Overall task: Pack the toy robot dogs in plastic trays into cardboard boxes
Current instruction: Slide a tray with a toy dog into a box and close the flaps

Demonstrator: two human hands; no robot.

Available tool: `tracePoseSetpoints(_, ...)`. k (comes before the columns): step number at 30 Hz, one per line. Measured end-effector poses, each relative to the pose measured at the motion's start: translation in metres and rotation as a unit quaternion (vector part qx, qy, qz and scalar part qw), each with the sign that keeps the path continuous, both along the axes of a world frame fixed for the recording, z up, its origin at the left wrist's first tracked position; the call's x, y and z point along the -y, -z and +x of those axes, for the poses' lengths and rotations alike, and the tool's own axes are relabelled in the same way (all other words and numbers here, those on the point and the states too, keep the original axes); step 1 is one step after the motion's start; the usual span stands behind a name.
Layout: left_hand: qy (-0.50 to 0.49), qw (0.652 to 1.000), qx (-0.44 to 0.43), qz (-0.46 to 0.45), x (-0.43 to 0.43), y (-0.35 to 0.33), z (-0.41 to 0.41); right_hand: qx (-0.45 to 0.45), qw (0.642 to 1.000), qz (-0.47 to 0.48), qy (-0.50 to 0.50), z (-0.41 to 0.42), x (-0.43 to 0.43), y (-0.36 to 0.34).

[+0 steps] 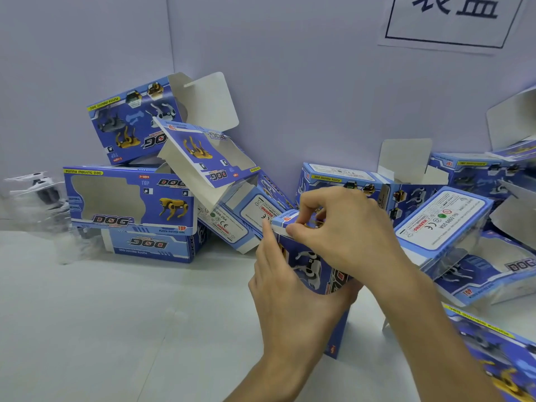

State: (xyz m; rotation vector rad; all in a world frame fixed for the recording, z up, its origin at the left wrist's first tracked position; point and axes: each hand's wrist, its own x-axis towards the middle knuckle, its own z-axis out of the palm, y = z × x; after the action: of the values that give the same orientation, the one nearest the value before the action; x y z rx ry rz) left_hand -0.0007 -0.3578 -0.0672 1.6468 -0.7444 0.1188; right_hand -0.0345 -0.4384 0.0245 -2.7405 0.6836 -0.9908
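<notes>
A blue cardboard box [314, 268] printed with a white robot dog stands on end in the middle of the white table. My left hand [287, 288] grips its left side, thumb up along the edge. My right hand [339, 224] comes over the top, and its fingers curl down onto the box's top flap. What is inside this box is hidden. At the far left lie toy robot dogs in clear plastic trays [37, 195], blurred.
A pile of several open blue boxes [130, 204] leans against the back wall at left. More open boxes [443, 219] are heaped at right, and one [499, 352] lies at the near right edge. A paper sign [452, 21] hangs on the wall.
</notes>
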Motion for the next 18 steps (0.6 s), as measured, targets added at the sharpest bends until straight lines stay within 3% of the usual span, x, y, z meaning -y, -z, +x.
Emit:
tracePoseSetpoints(9,-0.006,1.000,-0.003,-0.013,0.002,-0.001,-0.002,0.022,1.000,-0.018,0.005,0.002,-0.001,0.002)
tracePoseSetpoints(12,-0.015,1.000,0.004,-0.003,0.002,-0.001,-0.003,-0.019,0.999,-0.028,-0.013,0.002,-0.002,0.001)
tracePoseSetpoints(15,-0.021,0.999,0.026,0.009,0.001,0.000,-0.001,-0.078,0.989,0.086,-0.093,-0.010,0.010,-0.011)
tracePoseSetpoints(18,-0.023,0.998,0.061,0.007,0.000,0.001,0.005,-0.117,0.955,0.206,-0.178,-0.027,0.025,-0.018)
